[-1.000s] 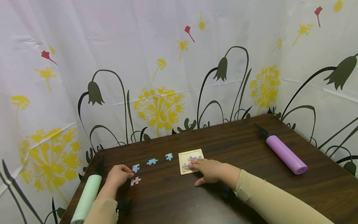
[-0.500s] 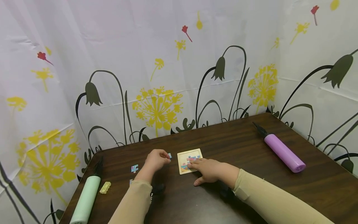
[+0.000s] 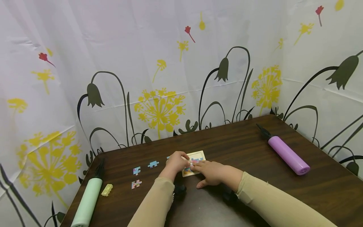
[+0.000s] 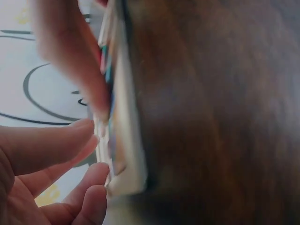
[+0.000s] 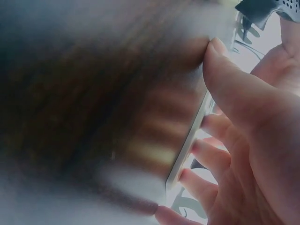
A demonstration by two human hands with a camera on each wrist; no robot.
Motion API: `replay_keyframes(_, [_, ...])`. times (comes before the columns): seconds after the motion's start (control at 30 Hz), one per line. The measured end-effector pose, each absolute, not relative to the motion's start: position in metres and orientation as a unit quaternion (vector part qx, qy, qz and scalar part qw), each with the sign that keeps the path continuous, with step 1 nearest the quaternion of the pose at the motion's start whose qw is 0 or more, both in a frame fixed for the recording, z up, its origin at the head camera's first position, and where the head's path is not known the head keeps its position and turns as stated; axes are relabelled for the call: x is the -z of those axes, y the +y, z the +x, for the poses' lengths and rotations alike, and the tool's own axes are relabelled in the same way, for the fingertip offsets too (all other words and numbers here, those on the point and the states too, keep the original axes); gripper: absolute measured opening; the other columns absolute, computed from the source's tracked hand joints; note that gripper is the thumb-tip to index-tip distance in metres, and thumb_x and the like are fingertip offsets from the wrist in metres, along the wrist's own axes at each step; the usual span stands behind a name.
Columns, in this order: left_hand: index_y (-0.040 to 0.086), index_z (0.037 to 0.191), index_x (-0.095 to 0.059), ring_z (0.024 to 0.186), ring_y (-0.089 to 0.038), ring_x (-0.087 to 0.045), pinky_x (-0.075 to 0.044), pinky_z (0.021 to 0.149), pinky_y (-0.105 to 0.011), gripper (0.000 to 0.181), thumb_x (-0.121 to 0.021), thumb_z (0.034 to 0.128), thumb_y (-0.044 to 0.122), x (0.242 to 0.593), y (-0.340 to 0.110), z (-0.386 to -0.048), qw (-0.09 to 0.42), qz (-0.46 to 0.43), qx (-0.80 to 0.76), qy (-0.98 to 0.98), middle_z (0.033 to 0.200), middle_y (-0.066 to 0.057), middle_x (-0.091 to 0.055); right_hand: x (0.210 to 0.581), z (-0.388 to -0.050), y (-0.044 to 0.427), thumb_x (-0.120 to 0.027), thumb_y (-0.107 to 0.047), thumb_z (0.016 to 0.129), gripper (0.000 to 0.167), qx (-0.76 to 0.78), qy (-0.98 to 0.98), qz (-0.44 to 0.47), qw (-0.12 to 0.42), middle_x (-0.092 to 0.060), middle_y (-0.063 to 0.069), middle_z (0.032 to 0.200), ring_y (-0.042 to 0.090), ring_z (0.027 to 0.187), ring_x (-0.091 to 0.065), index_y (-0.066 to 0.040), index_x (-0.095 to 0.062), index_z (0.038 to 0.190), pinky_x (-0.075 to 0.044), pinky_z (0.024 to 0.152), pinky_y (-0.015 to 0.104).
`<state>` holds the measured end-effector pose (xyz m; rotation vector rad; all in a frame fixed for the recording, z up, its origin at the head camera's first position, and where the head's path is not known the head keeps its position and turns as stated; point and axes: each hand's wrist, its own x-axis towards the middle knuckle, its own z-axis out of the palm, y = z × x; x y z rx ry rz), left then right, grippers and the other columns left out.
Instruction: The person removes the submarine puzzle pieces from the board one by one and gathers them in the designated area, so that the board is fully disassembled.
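Moving in from beside the loose pieces (image 3: 153,164), the left hand (image 3: 176,162) now meets the tray (image 3: 196,154) on the tabletop (image 3: 232,151), where work seems centred; whether its grip pinches a piece cannot be told. The right hand (image 3: 212,172) rests spread there.

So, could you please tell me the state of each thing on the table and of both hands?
Puzzle tray: flat, partly filled
Loose puzzle pieces: flat on the table, apart
Yellow block: lying loose
Green pump: lying on its side
Purple pump: lying on its side
Left hand: fingers bent at the tray; whether it holds a piece is unclear
Right hand: fingers spread over the tray
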<state>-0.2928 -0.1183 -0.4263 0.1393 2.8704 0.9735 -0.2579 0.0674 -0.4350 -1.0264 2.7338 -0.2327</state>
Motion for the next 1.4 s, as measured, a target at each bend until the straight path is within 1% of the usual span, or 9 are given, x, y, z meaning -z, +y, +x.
replay_keyframes(0.1, [0.010, 0.097, -0.072, 0.084, -0.027, -0.055, -0.045, 0.079, -0.047, 0.018, -0.077, 0.0808, 0.013, 0.428, -0.112, -0.294, 0.047, 0.046, -0.316, 0.946, 0.104, -0.009, -0.068, 0.436, -0.259, 0.068, -0.068, -0.056, 0.087, 0.081, 0.082, 0.927, -0.351, 0.102, -0.033, 0.004, 0.158, 0.029, 0.143, -0.029, -0.017, -0.040, 0.152, -0.034, 0.107, 0.051])
replay_keyframes(0.23, [0.011, 0.091, -0.069, 0.083, -0.026, -0.056, -0.044, 0.079, -0.046, 0.014, -0.078, 0.0815, 0.015, 0.430, -0.107, -0.294, 0.034, 0.049, -0.307, 0.950, 0.096, -0.007, -0.067, 0.437, -0.260, 0.069, -0.068, -0.056, 0.087, 0.080, 0.086, 0.926, -0.354, 0.100, -0.029, 0.003, 0.159, 0.028, 0.144, -0.028, -0.017, -0.041, 0.152, -0.033, 0.107, 0.051])
replay_keyframes(0.37, [0.012, 0.088, -0.066, 0.080, -0.025, -0.055, -0.043, 0.078, -0.045, 0.014, -0.078, 0.0817, 0.015, 0.432, -0.106, -0.295, 0.034, 0.045, -0.295, 0.954, 0.088, -0.004, -0.065, 0.438, -0.258, 0.071, -0.068, -0.057, 0.086, 0.082, 0.098, 0.928, -0.344, 0.106, -0.026, 0.003, 0.160, 0.029, 0.142, -0.030, -0.021, -0.037, 0.154, -0.034, 0.107, 0.051])
replay_keyframes(0.47, [0.013, 0.087, -0.066, 0.079, -0.025, -0.054, -0.042, 0.077, -0.045, 0.014, -0.078, 0.0810, 0.013, 0.431, -0.104, -0.296, 0.035, 0.042, -0.287, 0.956, 0.086, -0.003, -0.064, 0.439, -0.258, 0.073, -0.067, -0.058, 0.086, 0.082, 0.105, 0.930, -0.336, 0.106, -0.026, 0.007, 0.160, 0.030, 0.142, -0.030, -0.024, -0.037, 0.154, -0.029, 0.109, 0.053])
replay_keyframes(0.6, [0.013, 0.087, -0.065, 0.076, -0.024, -0.054, -0.042, 0.074, -0.043, 0.013, -0.077, 0.0809, 0.011, 0.431, -0.103, -0.297, 0.038, 0.039, -0.283, 0.957, 0.086, -0.004, -0.063, 0.441, -0.258, 0.076, -0.065, -0.060, 0.085, 0.080, 0.105, 0.933, -0.328, 0.109, -0.025, 0.012, 0.160, 0.030, 0.145, -0.023, -0.028, -0.038, 0.153, -0.018, 0.111, 0.059])
replay_keyframes(0.8, [0.012, 0.090, -0.066, 0.073, -0.024, -0.053, -0.041, 0.069, -0.040, 0.012, -0.075, 0.0824, 0.011, 0.433, -0.105, -0.297, 0.050, 0.036, -0.289, 0.955, 0.087, -0.005, -0.062, 0.441, -0.257, 0.075, -0.065, -0.062, 0.084, 0.080, 0.100, 0.934, -0.322, 0.115, -0.023, 0.016, 0.160, 0.029, 0.146, -0.020, -0.031, -0.037, 0.153, -0.016, 0.112, 0.058])
replay_keyframes(1.03, [0.011, 0.089, -0.064, 0.073, -0.024, -0.052, -0.040, 0.071, -0.040, 0.013, -0.076, 0.0818, 0.009, 0.432, -0.107, -0.297, 0.052, 0.040, -0.304, 0.950, 0.086, -0.004, -0.062, 0.438, -0.255, 0.072, -0.066, -0.061, 0.084, 0.080, 0.100, 0.934, -0.323, 0.115, -0.024, 0.016, 0.159, 0.030, 0.146, -0.021, -0.031, -0.039, 0.153, -0.017, 0.112, 0.058])
replay_keyframes(1.23, [0.011, 0.089, -0.063, 0.068, -0.022, -0.052, -0.041, 0.063, -0.036, 0.014, -0.076, 0.0829, 0.011, 0.433, -0.108, -0.297, 0.057, 0.041, -0.324, 0.943, 0.080, -0.003, -0.060, 0.439, -0.257, 0.072, -0.067, -0.060, 0.084, 0.079, 0.086, 0.933, -0.333, 0.105, -0.026, 0.020, 0.158, 0.034, 0.144, -0.025, -0.029, -0.040, 0.152, -0.025, 0.111, 0.053])
replay_keyframes(1.4, [0.009, 0.090, -0.064, 0.068, -0.021, -0.053, -0.041, 0.062, -0.034, 0.015, -0.077, 0.0838, 0.012, 0.434, -0.108, -0.298, 0.056, 0.042, -0.342, 0.937, 0.079, -0.003, -0.060, 0.440, -0.258, 0.071, -0.067, -0.060, 0.083, 0.079, 0.076, 0.934, -0.336, 0.097, -0.027, 0.021, 0.157, 0.037, 0.142, -0.027, -0.030, -0.041, 0.152, -0.031, 0.109, 0.048])
